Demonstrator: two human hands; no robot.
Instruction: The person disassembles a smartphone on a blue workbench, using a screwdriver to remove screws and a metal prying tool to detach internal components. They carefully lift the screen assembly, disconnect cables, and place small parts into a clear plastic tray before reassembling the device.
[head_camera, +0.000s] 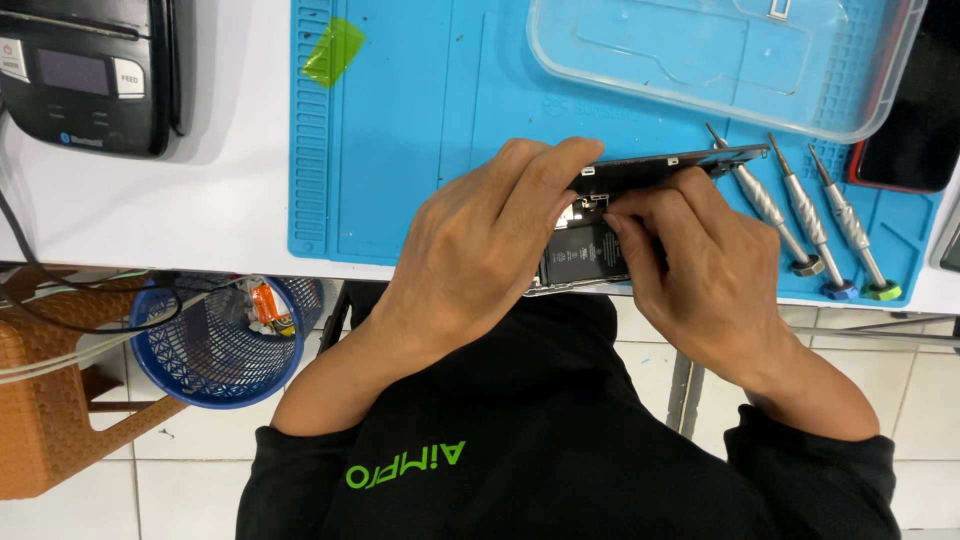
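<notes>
An opened phone (590, 250) with its black battery showing rests at the near edge of the blue work mat (400, 150). Its lifted screen panel (690, 160) stands tilted up behind it. My left hand (480, 250) wraps over the phone's left side, fingers curled onto the top edge. My right hand (700, 270) pinches at a small part near the top of the battery; what is between the fingertips is too small to tell.
Three silver screwdrivers (810, 215) lie on the mat to the right. A clear plastic tray (720, 60) sits at the back, a green film scrap (333, 50) at the mat's left. A black label printer (85, 75) stands far left; a blue basket (215, 340) below.
</notes>
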